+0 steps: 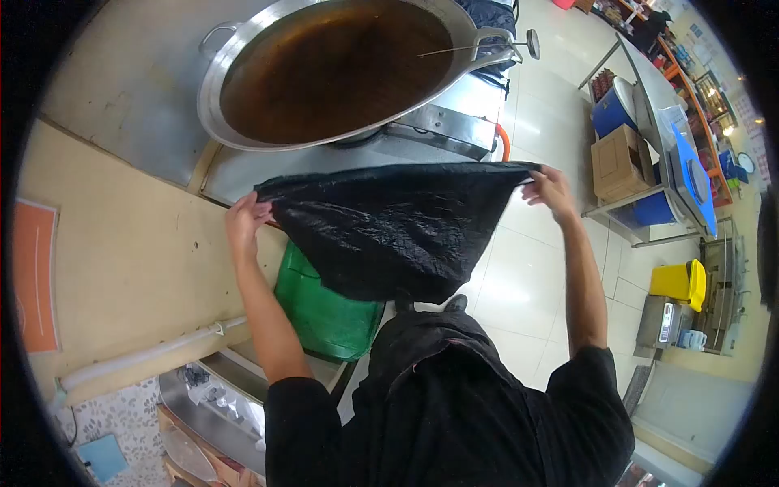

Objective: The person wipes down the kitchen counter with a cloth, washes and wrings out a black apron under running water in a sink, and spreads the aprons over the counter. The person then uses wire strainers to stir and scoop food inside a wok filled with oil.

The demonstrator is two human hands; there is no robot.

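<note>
Both hands are held out in front of the body, well apart, with a black sheet (398,231) stretched between them. One upper corner is pinched in the left hand (246,223), its fingers curled inward; the other is gripped between the thumb and fingers of the right hand (553,193), whose remaining fingers are loosely bent. The sheet is suspended between the torso and a wide metal pan (209,101). Its upper edge is drawn almost straight and is bordered by a smoother band; below, the surface looks thin and plastic, crumpled all over, with fine creases picked out by the light. The sides are slanted inward to a narrower, uneven lower edge. Whether it is a single layer or a bag cannot be told. Part of a green container (329,325) is covered by it, and only the toes of dark shoes (456,303) are seen beyond its lower edge. The pan's far rim is cut off by the top of the view, its bottom is hidden by brown liquid (333,73), and no reading can be made out on the thermometer (532,44) at its handle.
</note>
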